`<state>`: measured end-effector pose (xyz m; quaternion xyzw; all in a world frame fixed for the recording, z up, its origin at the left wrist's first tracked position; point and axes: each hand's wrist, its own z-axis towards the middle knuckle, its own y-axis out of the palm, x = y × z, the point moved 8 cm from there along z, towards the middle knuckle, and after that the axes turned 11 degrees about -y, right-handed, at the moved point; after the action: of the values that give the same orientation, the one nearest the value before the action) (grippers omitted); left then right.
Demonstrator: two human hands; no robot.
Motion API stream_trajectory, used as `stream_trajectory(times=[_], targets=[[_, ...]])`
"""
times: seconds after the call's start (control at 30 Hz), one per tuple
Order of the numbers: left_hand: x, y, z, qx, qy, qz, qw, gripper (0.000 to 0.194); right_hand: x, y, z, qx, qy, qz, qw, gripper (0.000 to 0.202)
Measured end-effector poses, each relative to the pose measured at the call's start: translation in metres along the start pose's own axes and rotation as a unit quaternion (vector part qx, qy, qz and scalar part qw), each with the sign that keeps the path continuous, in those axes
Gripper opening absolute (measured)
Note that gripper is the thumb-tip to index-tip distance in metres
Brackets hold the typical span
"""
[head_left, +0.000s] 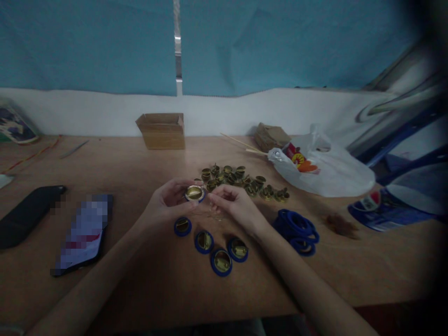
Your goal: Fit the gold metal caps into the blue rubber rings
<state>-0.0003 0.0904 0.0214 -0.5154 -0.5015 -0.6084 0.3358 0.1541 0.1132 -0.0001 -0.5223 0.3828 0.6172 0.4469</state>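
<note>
My left hand (pixel 168 201) holds a round badge (pixel 194 192) with a blue rim and a gold pin back between thumb and fingers. Just right of it, the fingers of my right hand (pixel 227 201) are pinched together close to the badge's edge; whatever is between them is too small to make out. Several finished-looking round pieces with blue rims (pixel 221 262) lie on the table below my hands, pin backs up. Beyond my hands is a loose pile of gold pin pieces (pixel 229 177). Blue rings (pixel 297 228) are heaped to the right of my right wrist.
Two phones, one dark (pixel 30 212) and one with a lit screen (pixel 84 235), lie at the left. An open cardboard box (pixel 164 135) stands by the wall. At the right are a plastic bag (pixel 336 168), a crumpled brown packet (pixel 271 136) and a blue cup (pixel 395 210).
</note>
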Motion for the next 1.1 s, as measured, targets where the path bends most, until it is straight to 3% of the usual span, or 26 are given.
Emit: stream_trajectory(times=[0.17,0.33,0.53,0.9,1.1], targets=[[0.000,0.000,0.000,0.033,0.047,0.085,0.995,0.039,-0.001,-0.004,-0.004,0.035,0.055,0.199,0.978,0.020],[-0.006,0.009,-0.003,0.033,0.071,0.162,0.984,0.042,-0.003,0.007,-0.006,-0.005,0.069,0.299,0.952,0.016],[-0.004,0.017,-0.007,0.009,0.102,0.182,0.978,0.045,0.000,0.020,-0.010,-0.040,0.088,0.287,0.953,0.014],[-0.001,0.020,-0.012,0.033,0.090,0.234,0.968,0.043,0.005,0.019,-0.012,-0.038,0.104,0.264,0.958,0.016],[0.000,0.023,-0.014,0.035,0.115,0.266,0.956,0.042,0.007,0.018,-0.011,-0.034,0.103,0.258,0.960,0.016]])
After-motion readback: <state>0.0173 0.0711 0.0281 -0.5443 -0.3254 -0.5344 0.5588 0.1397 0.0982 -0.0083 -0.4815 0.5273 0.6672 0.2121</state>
